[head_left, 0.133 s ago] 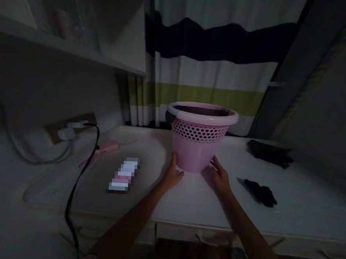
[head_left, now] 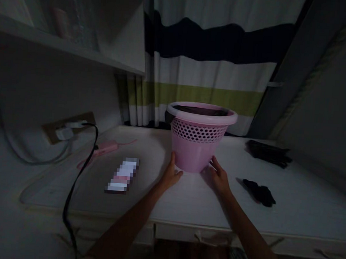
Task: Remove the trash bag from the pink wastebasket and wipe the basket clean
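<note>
A pink plastic wastebasket (head_left: pixel 193 154) with a band of holes under its pale rim stands upright on the white desk. Dark lining, like a bin bag, shows inside and hangs over the rim at the left. My left hand (head_left: pixel 170 177) holds the lower left side, its fingers partly behind the basket. At the lower right side, my right hand (head_left: pixel 219 177) grips the base, some fingertips out of sight. Right of that hand lies a crumpled black piece (head_left: pixel 259 192), perhaps plastic.
A phone (head_left: pixel 122 176) with a blurred screen lies left on the desk (head_left: pixel 148 151). Behind it are a pink device with a cord (head_left: pixel 106 147) and a wall socket (head_left: pixel 67 127) with plugs. A black cable (head_left: pixel 74 190) drops past the desk edge. Black folded sheets (head_left: pixel 268 153) lie back right.
</note>
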`<state>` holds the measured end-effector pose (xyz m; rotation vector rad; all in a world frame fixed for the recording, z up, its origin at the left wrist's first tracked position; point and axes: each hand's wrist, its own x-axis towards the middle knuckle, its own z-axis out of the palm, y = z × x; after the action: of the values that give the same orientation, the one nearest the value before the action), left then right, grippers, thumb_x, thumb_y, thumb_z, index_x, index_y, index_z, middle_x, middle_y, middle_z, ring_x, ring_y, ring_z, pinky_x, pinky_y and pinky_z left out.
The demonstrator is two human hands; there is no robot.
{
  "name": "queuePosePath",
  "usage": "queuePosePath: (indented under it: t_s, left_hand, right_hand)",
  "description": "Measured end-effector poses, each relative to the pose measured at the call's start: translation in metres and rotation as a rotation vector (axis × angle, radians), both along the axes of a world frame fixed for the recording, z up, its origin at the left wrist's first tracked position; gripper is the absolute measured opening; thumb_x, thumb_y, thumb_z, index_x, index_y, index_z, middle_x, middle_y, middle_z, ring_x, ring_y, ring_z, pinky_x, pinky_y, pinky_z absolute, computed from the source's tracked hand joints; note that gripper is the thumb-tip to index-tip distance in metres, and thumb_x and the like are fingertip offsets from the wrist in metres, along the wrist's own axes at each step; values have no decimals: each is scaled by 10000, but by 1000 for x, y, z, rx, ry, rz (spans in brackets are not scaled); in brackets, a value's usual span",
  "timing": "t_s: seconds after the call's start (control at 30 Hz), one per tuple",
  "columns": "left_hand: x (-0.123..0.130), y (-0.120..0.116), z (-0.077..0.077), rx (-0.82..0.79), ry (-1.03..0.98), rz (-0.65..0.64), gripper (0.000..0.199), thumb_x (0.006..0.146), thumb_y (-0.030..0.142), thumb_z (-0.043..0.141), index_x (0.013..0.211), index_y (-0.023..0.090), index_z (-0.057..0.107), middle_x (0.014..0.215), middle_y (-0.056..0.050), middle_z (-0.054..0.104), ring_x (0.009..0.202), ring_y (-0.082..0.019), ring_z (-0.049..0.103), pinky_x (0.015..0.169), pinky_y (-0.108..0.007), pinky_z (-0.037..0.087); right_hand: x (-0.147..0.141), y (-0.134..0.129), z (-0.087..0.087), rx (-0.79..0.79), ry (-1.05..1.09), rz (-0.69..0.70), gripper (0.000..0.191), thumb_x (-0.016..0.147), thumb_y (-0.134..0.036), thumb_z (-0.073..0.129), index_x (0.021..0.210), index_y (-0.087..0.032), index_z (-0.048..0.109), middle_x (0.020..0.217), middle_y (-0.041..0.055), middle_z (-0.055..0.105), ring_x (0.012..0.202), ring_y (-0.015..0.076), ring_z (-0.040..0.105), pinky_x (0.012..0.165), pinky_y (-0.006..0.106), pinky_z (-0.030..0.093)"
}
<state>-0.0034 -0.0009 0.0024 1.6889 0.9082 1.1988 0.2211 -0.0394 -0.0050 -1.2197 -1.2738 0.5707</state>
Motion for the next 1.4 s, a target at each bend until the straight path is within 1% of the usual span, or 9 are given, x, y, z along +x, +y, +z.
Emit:
queuePosePath:
  t_s: [0.1, 0.27, 0.43, 0.6, 0.87, 0.97, 1.1, 1.2, 1.4]
  left_hand:
    - [-2, 1, 0, -9, -34, -10, 1001, 651, 95, 582, 1455, 197, -5, 1534, -112, 83, 1384, -265, 173, 1051, -420, 309]
    - [-2, 3, -1, 24, -68, 21, 972, 655, 100, 586, 1456, 177, 39, 1527, -119, 125, 1386, -250, 170, 1110, -416, 199]
    - [-1, 3, -3, 38, -44, 46, 953, 663, 93, 565, 1454, 151, 36, 1521, -141, 140, 1375, -263, 207, 1086, -429, 259]
    - [-1, 4, -6, 78, -10, 58, 939, 672, 87, 541, 1453, 144, 24, 1517, -156, 143, 1365, -274, 232, 1029, -434, 349]
    - [1, 7, -8, 111, -29, 126, 914, 644, 76, 574, 1441, 176, 137, 1507, -133, 197, 1373, -254, 215, 1106, -446, 225]
    - [2, 8, -10, 143, -18, 132, 899, 646, 73, 566, 1436, 145, 141, 1504, -157, 187, 1375, -256, 207, 1106, -448, 229]
    - [3, 10, -13, 155, -38, 138, 898, 645, 60, 565, 1433, 179, 149, 1501, -142, 198, 1374, -250, 211, 1101, -446, 245]
    - [3, 11, -14, 158, -28, 143, 888, 652, 64, 559, 1431, 173, 148, 1496, -147, 205, 1368, -254, 224, 1097, -449, 254]
    - [2, 10, -11, 155, -17, 149, 892, 636, 49, 558, 1424, 169, 158, 1493, -157, 207, 1369, -261, 217, 1091, -459, 257]
  right_hand:
    - [-3, -4, 8, -46, 7, -15, 814, 764, -589, 538, 1414, -165, 293, 1342, 172, 475, 1156, 309, 525, 925, 453, 455]
    - [-5, -7, 13, -25, -16, 1, 789, 768, -567, 540, 1407, -163, 312, 1336, 165, 483, 1176, 312, 508, 952, 474, 431]
    - [-3, -6, 10, -12, -14, -5, 700, 800, -481, 538, 1398, -180, 334, 1313, 157, 509, 1164, 306, 520, 933, 480, 445]
    - [-3, -5, 9, -8, -58, -16, 677, 823, -484, 498, 1403, -181, 324, 1311, 155, 512, 1155, 293, 531, 928, 461, 457]
    - [-4, -5, 9, -14, -91, -45, 664, 827, -495, 482, 1397, -184, 339, 1289, 152, 533, 1139, 283, 544, 921, 451, 466]
    - [-3, -4, 7, -3, -114, -62, 662, 829, -511, 471, 1388, -175, 354, 1290, 155, 530, 1159, 283, 526, 929, 458, 458]
    - [1, -1, 2, 17, -122, -50, 649, 838, -505, 454, 1391, -181, 348, 1291, 142, 531, 1162, 267, 527, 943, 438, 452]
    - [2, 0, 0, 33, -128, -45, 626, 846, -475, 451, 1391, -185, 348, 1302, 136, 523, 1176, 258, 515, 957, 430, 440]
    - [-3, -3, 6, 20, -124, -60, 636, 838, -463, 454, 1385, -155, 355, 1307, 146, 517, 1176, 264, 511, 954, 442, 437]
